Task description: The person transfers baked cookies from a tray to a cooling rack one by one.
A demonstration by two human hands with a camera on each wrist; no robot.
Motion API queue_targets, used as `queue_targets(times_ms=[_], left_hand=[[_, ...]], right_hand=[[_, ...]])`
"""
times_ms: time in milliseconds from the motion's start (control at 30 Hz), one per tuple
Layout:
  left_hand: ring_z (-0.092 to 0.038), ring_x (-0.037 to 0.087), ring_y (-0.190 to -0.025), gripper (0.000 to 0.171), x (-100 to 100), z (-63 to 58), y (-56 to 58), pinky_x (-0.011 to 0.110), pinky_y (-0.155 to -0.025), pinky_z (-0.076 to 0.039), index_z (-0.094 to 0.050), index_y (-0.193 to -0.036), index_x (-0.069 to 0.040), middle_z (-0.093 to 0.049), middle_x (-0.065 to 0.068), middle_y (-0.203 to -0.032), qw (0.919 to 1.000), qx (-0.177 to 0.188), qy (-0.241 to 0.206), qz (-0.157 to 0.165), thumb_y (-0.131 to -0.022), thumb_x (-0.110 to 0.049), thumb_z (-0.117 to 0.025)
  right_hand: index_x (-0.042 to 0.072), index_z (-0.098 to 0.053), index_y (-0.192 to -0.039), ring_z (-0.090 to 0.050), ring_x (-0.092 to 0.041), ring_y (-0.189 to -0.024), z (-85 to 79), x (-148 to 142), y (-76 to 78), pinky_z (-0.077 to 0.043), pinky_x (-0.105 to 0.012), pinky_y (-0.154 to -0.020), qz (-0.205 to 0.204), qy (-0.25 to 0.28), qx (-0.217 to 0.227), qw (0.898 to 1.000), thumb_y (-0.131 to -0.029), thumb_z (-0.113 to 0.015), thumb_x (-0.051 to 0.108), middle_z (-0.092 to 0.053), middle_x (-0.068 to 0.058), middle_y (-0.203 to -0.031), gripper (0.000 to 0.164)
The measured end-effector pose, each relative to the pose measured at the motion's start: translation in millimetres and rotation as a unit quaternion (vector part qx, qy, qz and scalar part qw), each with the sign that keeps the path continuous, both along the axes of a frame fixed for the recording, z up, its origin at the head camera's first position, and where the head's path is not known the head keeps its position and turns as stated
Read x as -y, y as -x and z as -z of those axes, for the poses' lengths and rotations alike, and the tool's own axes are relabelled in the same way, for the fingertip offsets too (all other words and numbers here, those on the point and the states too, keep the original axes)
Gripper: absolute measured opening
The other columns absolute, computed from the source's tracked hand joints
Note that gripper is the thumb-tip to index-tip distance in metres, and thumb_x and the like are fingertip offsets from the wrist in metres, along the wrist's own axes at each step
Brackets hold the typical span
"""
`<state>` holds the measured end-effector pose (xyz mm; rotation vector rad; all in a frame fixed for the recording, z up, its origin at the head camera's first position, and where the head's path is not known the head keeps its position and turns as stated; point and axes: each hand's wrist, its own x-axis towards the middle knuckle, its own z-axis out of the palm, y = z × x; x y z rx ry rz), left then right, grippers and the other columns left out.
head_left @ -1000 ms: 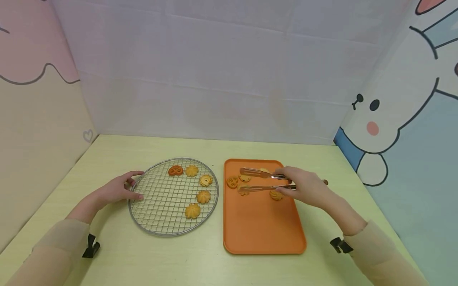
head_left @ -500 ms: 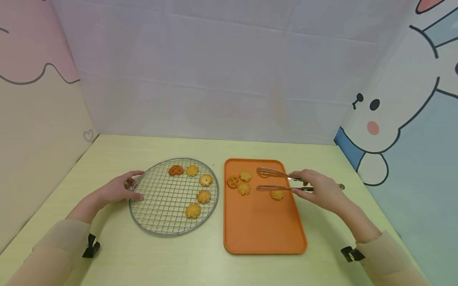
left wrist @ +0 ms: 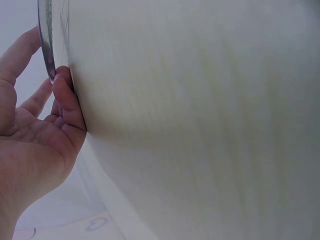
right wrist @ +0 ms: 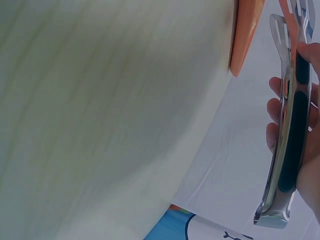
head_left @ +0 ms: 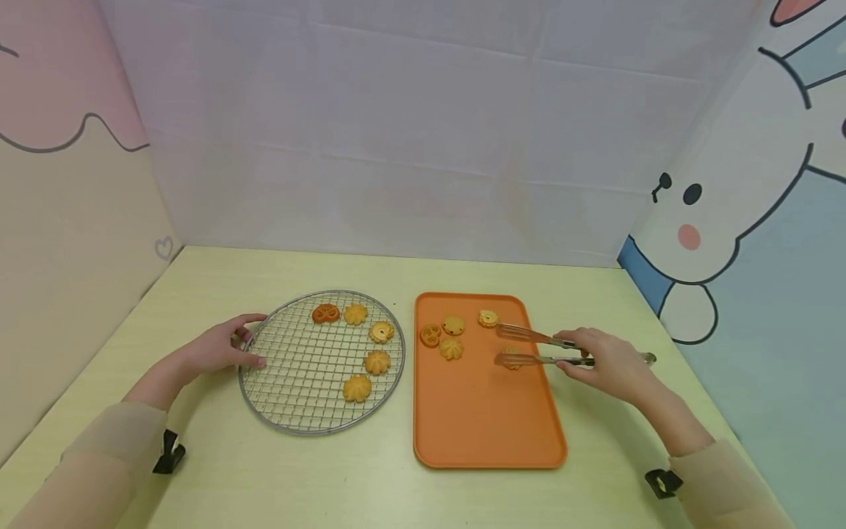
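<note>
Right hand closed around tongs, now farther right, cookie contact unclear; left hand around rack

L hand holds metal rim, just a curved grey strip from here; one digit up vs. rim, other fingers curled low nr the tabletop. Past tabletop's edge: pale wall w/ small outlined heart.

cartoon animal on wall
</note>
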<state>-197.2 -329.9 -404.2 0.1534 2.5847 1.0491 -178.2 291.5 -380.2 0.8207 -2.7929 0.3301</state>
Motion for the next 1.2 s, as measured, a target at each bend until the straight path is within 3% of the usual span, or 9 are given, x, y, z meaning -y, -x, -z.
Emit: queue_targets(times_ms=[333, 800, 1000, 1200], left_hand=[[-0.041, 0.024, -0.087, 0.094, -0.5, -0.9, 0.0, 0.03, -0.068, -0.036, -0.026, -0.145, -0.002, -0.042, 0.017, -0.108, 1.0, 0.001, 0.002, 0.003, -0.074, -0.032, -0.08], [-0.04, 0.023, -0.086, 0.093, -2.0, -2.8, -2.1, 0.029, -0.068, -0.035, -0.026, -0.145, 0.0, -0.041, 0.017, -0.107, 1.0, 0.003, -0.003, 0.002, -0.075, -0.03, -0.08], [-0.04, 0.024, -0.087, 0.093, -1.4, -2.7, -1.4, 0.03, -0.068, -0.036, -0.026, -0.145, -0.001, -0.041, 0.017, -0.108, 1.0, 0.004, -0.002, 0.001, -0.075, -0.03, -0.08], [-0.041, 0.023, -0.086, 0.092, -2.1, -3.2, -1.7, 0.03, -0.068, -0.036, -0.027, -0.144, 0.001, -0.042, 0.018, -0.107, 1.0, 0.0, -0.005, 0.004, -0.075, -0.03, -0.08]], right_hand=[[0.015, -0.065, -0.113, -0.041, -0.005, -0.063, 8.0, -10.8, 0.3, -0.032, -0.023, -0.053, 0.026, -0.027, 0.032, 0.999, -0.08, -0.075, 0.032, -0.054, 0.006, -0.077, 0.039], [0.015, -0.066, -0.11, -0.044, -0.001, -0.063, 15.2, -15.9, 4.9, -0.038, -0.026, -0.055, 0.021, -0.028, 0.036, 0.999, -0.081, -0.073, 0.032, -0.066, 0.001, -0.095, 0.034], [0.012, -0.066, -0.11, -0.062, -0.016, -0.077, 17.1, -16.4, 4.8, -0.05, -0.039, -0.066, 0.011, -0.018, 0.025, 0.999, -0.082, -0.073, 0.028, -0.068, -0.007, -0.103, 0.033], [0.012, -0.067, -0.111, -0.064, -0.025, -0.089, 15.6, -16.7, 5.6, -0.051, -0.046, -0.073, 0.017, -0.018, 0.041, 0.999, -0.084, -0.071, 0.029, -0.068, -0.008, -0.106, 0.033]])
